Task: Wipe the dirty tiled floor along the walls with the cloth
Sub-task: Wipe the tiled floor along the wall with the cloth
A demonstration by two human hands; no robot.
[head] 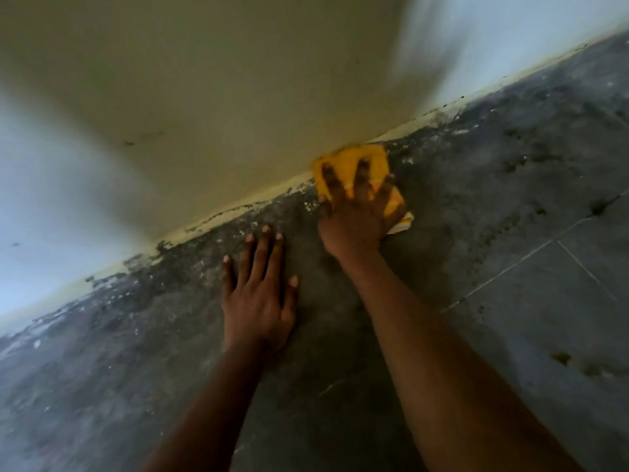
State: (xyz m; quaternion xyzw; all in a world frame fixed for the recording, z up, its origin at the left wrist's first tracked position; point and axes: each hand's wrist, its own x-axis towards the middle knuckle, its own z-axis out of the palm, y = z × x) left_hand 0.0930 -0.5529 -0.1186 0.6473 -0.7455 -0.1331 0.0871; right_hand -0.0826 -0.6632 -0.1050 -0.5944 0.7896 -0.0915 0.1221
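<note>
A yellow cloth [372,161] lies on the dark grey tiled floor [510,199], pushed right up against the foot of the cream wall [204,97]. My right hand [354,216] presses flat on it with fingers spread, covering its near half. My left hand [258,294] rests palm-down on the bare floor just left of it, fingers apart, holding nothing. The strip of floor along the wall is blotched with dark grime and pale flecks.
The wall base runs diagonally from lower left to upper right, with chipped, stained paint along the joint [221,216]. Pale grout lines [544,247] cross the tiles at the right. Dark spots [561,357] mark the floor at lower right.
</note>
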